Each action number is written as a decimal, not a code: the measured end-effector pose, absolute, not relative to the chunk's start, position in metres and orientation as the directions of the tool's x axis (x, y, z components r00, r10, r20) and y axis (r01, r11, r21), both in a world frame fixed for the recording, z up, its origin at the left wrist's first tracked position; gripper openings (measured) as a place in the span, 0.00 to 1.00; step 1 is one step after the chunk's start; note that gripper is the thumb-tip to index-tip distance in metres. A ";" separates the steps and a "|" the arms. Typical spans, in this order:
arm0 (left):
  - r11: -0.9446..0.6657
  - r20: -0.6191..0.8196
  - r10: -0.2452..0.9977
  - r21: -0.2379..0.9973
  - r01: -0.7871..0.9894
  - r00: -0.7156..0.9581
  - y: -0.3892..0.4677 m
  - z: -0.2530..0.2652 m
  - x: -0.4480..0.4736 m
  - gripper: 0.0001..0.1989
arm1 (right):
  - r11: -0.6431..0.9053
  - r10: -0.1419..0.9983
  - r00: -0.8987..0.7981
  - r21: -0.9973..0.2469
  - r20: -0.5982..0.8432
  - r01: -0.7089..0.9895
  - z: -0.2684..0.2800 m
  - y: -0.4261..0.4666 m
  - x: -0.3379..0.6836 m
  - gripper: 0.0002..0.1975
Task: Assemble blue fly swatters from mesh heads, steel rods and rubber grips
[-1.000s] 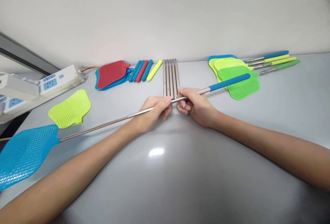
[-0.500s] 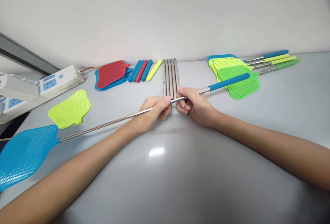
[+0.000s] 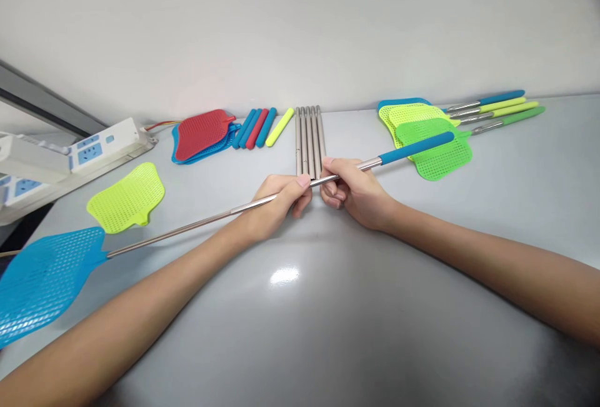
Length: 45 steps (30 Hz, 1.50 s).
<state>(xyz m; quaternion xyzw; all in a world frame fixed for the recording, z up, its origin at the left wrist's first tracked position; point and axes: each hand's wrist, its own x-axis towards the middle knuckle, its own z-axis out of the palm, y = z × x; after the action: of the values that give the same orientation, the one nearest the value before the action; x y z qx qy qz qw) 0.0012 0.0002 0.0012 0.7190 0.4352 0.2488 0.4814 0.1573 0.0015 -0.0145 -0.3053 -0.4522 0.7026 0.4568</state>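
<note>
A blue fly swatter (image 3: 51, 276) with an extended metal rod stretches across the view, its blue grip at the right end. My left hand (image 3: 284, 200) pinches the rod near its middle, thumb on top. Close beside it, my right hand (image 3: 354, 191) is closed on the same rod just short of the blue grip. Behind my hands lies a row of metal rods (image 3: 309, 138), their near ends partly hidden by my fingers. The blue grip passes in front of a green fly swatter (image 3: 438, 160).
Loose coloured grips (image 3: 255, 129) lie left of the rods. Further left are a red swatter head (image 3: 206, 132) over blue, and a yellow swatter head (image 3: 129, 197). Several swatters with yellow handles (image 3: 509, 110) among them rest at right. A power strip (image 3: 89, 154) stands far left.
</note>
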 end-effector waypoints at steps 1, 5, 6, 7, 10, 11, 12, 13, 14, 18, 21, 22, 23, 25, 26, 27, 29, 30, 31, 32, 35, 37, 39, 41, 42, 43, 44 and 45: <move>-0.158 -0.062 0.866 0.908 0.388 0.496 0.000 0.001 0.001 0.25 | -0.173 0.918 -0.396 -0.915 -0.015 -0.365 -0.014 0.002 0.157 0.19; -0.153 -0.066 0.866 0.910 0.386 0.496 0.000 0.000 0.001 0.25 | -0.173 0.917 -0.398 -0.915 -0.015 -0.366 -0.014 0.002 0.158 0.19; -0.152 -0.066 0.865 0.911 0.384 0.497 0.000 0.000 0.001 0.25 | -0.174 0.917 -0.398 -0.914 -0.016 -0.366 -0.014 0.002 0.158 0.20; -0.152 -0.065 0.864 0.911 0.382 0.499 0.000 0.000 0.001 0.25 | -0.175 0.917 -0.399 -0.914 -0.016 -0.366 -0.014 0.002 0.158 0.20; -0.157 -0.063 0.862 0.910 0.382 0.504 0.000 0.000 0.001 0.25 | -0.172 0.917 -0.399 -0.913 -0.010 -0.371 -0.013 0.002 0.158 0.20; -0.158 -0.065 0.861 0.909 0.386 0.504 0.000 0.000 0.001 0.25 | -0.170 0.917 -0.398 -0.913 -0.009 -0.372 -0.014 0.002 0.158 0.20; -0.157 -0.068 0.861 0.907 0.391 0.504 0.000 0.000 0.001 0.25 | -0.169 0.918 -0.397 -0.913 -0.008 -0.372 -0.014 0.001 0.157 0.20; -0.155 -0.072 0.861 0.905 0.395 0.503 0.000 0.000 0.001 0.25 | -0.170 0.918 -0.396 -0.914 -0.010 -0.370 -0.014 0.001 0.157 0.20; -0.154 -0.075 0.862 0.904 0.399 0.501 0.000 0.000 0.001 0.25 | -0.171 0.918 -0.395 -0.914 -0.014 -0.367 -0.014 0.001 0.157 0.20; -0.154 -0.071 0.863 0.906 0.395 0.499 0.000 0.000 0.001 0.25 | -0.174 0.919 -0.394 -0.916 -0.019 -0.362 -0.015 0.002 0.157 0.20; -0.151 -0.068 0.863 0.910 0.386 0.500 0.000 -0.001 0.001 0.25 | -0.177 0.918 -0.396 -0.916 -0.021 -0.361 -0.015 0.002 0.158 0.19; -0.151 -0.068 0.863 0.911 0.383 0.501 0.000 -0.001 0.001 0.25 | -0.176 0.918 -0.395 -0.916 -0.021 -0.361 -0.014 0.002 0.158 0.19; -0.152 -0.066 0.861 0.912 0.380 0.503 0.000 -0.001 0.001 0.25 | -0.174 0.918 -0.395 -0.917 -0.019 -0.360 -0.014 0.001 0.158 0.19; -0.156 -0.063 0.859 0.913 0.376 0.508 0.001 -0.001 0.000 0.25 | -0.169 0.919 -0.394 -0.917 -0.014 -0.361 -0.014 0.001 0.157 0.20; -0.158 -0.061 0.858 0.914 0.375 0.511 0.001 -0.001 0.000 0.25 | -0.166 0.919 -0.394 -0.916 -0.010 -0.364 -0.014 0.001 0.157 0.20; -0.160 -0.060 0.857 0.913 0.374 0.512 0.000 -0.001 0.000 0.25 | -0.165 0.919 -0.395 -0.916 -0.008 -0.367 -0.014 0.002 0.157 0.20; -0.162 -0.058 0.857 0.913 0.375 0.512 0.000 0.000 0.000 0.25 | -0.168 0.918 -0.397 -0.914 -0.007 -0.370 -0.014 0.002 0.157 0.20; -0.161 -0.059 0.857 0.913 0.375 0.512 0.000 0.000 0.000 0.25 | -0.169 0.917 -0.398 -0.913 -0.009 -0.371 -0.015 0.002 0.157 0.19; -0.161 -0.060 0.857 0.912 0.376 0.511 0.000 -0.001 0.000 0.25 | -0.171 0.917 -0.399 -0.913 -0.010 -0.369 -0.015 0.002 0.157 0.20; -0.161 -0.060 0.858 0.912 0.378 0.510 0.000 -0.001 0.000 0.25 | -0.172 0.917 -0.398 -0.913 -0.012 -0.369 -0.015 0.002 0.157 0.20; -0.166 -0.057 0.859 0.908 0.383 0.509 0.001 -0.001 0.000 0.25 | -0.168 0.918 -0.395 -0.912 -0.008 -0.373 -0.015 0.002 0.157 0.20; -0.172 -0.054 0.859 0.907 0.385 0.510 0.001 -0.002 0.000 0.25 | -0.165 0.920 -0.392 -0.911 -0.003 -0.379 -0.015 0.002 0.157 0.19; -0.172 -0.053 0.859 0.907 0.384 0.510 0.001 -0.002 -0.001 0.25 | -0.166 0.920 -0.393 -0.911 -0.005 -0.378 -0.015 0.002 0.157 0.19; -0.171 -0.052 0.860 0.908 0.382 0.508 0.001 -0.002 -0.001 0.25 | -0.169 0.920 -0.393 -0.911 -0.008 -0.377 -0.015 0.002 0.157 0.19; -0.173 -0.050 0.859 0.909 0.380 0.509 0.001 -0.002 -0.001 0.25 | -0.169 0.919 -0.393 -0.911 -0.009 -0.376 -0.015 0.002 0.157 0.20; -0.175 -0.048 0.858 0.909 0.379 0.511 0.001 -0.002 -0.001 0.25 | -0.170 0.920 -0.393 -0.911 -0.010 -0.375 -0.015 0.002 0.157 0.20; -0.178 -0.045 0.857 0.909 0.376 0.514 0.001 -0.002 -0.001 0.25 | -0.170 0.920 -0.393 -0.911 -0.010 -0.375 -0.015 0.002 0.157 0.20; -0.180 -0.043 0.855 0.910 0.373 0.517 0.001 -0.002 -0.001 0.25 | -0.171 0.920 -0.393 -0.911 -0.011 -0.375 -0.015 0.002 0.157 0.20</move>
<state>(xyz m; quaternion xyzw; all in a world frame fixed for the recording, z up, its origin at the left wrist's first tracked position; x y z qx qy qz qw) -0.0006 0.0008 -0.0024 0.7263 0.4227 0.2504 0.4808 0.1571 0.0020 -0.0153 -0.3025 -0.4501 0.7028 0.4605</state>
